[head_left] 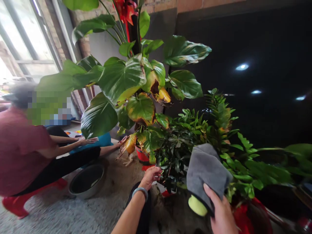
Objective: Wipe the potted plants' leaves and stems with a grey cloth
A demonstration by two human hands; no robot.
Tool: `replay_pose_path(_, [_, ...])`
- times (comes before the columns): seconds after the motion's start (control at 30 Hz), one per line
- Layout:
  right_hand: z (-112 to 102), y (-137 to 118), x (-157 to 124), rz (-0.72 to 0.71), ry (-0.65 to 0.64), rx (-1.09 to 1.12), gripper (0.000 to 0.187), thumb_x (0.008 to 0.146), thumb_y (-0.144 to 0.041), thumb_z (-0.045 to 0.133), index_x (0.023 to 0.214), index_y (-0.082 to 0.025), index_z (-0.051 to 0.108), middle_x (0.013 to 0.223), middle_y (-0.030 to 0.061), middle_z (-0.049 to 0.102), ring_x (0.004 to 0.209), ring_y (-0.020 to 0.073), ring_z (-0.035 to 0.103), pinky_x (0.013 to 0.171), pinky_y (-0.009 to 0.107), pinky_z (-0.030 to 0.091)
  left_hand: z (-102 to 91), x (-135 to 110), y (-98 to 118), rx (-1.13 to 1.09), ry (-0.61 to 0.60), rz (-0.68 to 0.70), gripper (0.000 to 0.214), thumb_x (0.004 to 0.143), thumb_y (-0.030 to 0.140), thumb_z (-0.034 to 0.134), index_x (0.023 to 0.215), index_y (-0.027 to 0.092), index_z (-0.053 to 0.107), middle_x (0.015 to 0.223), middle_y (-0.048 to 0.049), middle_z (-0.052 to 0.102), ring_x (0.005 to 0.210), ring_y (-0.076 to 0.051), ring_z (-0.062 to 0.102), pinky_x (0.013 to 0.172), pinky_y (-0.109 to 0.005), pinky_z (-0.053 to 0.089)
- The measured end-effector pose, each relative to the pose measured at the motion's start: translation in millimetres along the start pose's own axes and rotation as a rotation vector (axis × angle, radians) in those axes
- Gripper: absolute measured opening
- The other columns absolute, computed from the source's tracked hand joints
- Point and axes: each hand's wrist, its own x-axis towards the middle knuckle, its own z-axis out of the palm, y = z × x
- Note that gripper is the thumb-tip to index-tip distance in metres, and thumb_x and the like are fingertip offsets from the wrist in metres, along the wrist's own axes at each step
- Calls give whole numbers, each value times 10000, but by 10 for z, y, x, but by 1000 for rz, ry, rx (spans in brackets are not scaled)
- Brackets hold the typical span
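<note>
My right hand (220, 209) is closed on a grey cloth (206, 169) with a yellow-green underside, held up against the leaves of a low bushy plant (192, 136). My left hand (151, 177), with a grey bangle on its wrist, reaches into the lower foliage of that plant, its fingers curled among the leaves; what they grip is hidden. Behind stands a tall plant with big glossy leaves (122, 76), some yellowed and brown, in a red pot (142, 156).
Another person in a red top (21, 149) squats at the left, arms stretched toward the tall plant's base. A metal basin (86, 180) sits on the floor beside them. A dark glossy wall fills the right; a window is at upper left.
</note>
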Motion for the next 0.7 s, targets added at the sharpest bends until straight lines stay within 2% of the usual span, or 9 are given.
replay_pose_path(0.1, [174, 79, 11, 45, -15, 70, 328, 469, -444, 777, 711, -234, 708, 784, 63, 739, 969, 354, 645, 778, 440, 524, 27, -52, 0, 31, -17, 6, 259, 484, 328, 718, 612, 158, 571, 640, -2, 598, 572, -113, 520, 586, -253, 386])
replay_pose_path(0.17, [291, 243, -122, 150, -55, 121, 340, 496, -490, 753, 688, -216, 691, 719, 76, 730, 890, 352, 669, 720, 453, 536, 33, -142, -20, 62, -42, -2, 265, 478, 330, 738, 603, 154, 585, 649, -12, 613, 577, -118, 522, 585, -255, 388])
replay_pose_path(0.27, [345, 418, -416, 277, -107, 158, 369, 455, -477, 780, 692, -208, 692, 725, 63, 732, 868, 326, 673, 728, 420, 533, 7, -414, -94, 119, -116, -46, 297, 465, 360, 778, 570, 142, 605, 631, -34, 622, 570, -130, 520, 569, -264, 395])
replay_pose_path(0.33, [303, 420, -578, 258, -126, 127, 355, 444, -439, 796, 683, -195, 698, 727, 64, 731, 839, 308, 668, 744, 392, 517, -31, -683, -158, 130, -201, -99, 342, 485, 417, 793, 621, 139, 648, 670, -50, 642, 596, -140, 537, 567, -261, 410])
replay_pose_path(0.4, [242, 364, -680, 207, -162, 80, 317, 449, -379, 802, 678, -181, 707, 689, 60, 721, 775, 290, 660, 735, 369, 500, -65, -988, -211, 94, -280, -138, 433, 521, 461, 795, 820, 161, 702, 845, -79, 682, 712, -168, 580, 601, -258, 439])
replay_pose_path(0.47, [203, 318, -738, 173, -203, 46, 300, 456, -330, 786, 707, -181, 717, 671, 45, 714, 736, 282, 649, 720, 357, 488, -64, -1279, -237, 36, -335, -144, 579, 554, 462, 794, 1063, 215, 670, 1077, -100, 659, 892, -210, 596, 660, -268, 466])
replay_pose_path(0.53, [203, 337, -777, 142, -204, 25, 330, 481, -327, 750, 783, -195, 722, 725, 34, 724, 766, 284, 647, 723, 355, 484, -10, -1514, -234, -11, -414, -126, 667, 582, 451, 784, 1191, 244, 609, 1189, -102, 615, 1026, -257, 579, 738, -304, 481])
replay_pose_path(0.6, [222, 432, -806, 119, -158, -1, 327, 491, -335, 736, 789, -201, 714, 738, 40, 723, 797, 291, 644, 731, 360, 480, 87, -1669, -212, -54, -468, -89, 677, 575, 446, 785, 1198, 247, 608, 1153, -99, 633, 1059, -296, 582, 803, -354, 483])
replay_pose_path(0.7, [218, 628, -821, 101, -127, -52, 258, 472, -328, 761, 694, -212, 696, 673, 46, 702, 798, 304, 638, 721, 364, 473, 238, -1754, -182, -137, -422, -26, 639, 514, 425, 812, 1111, 257, 657, 1005, -100, 686, 1013, -331, 615, 848, -402, 481])
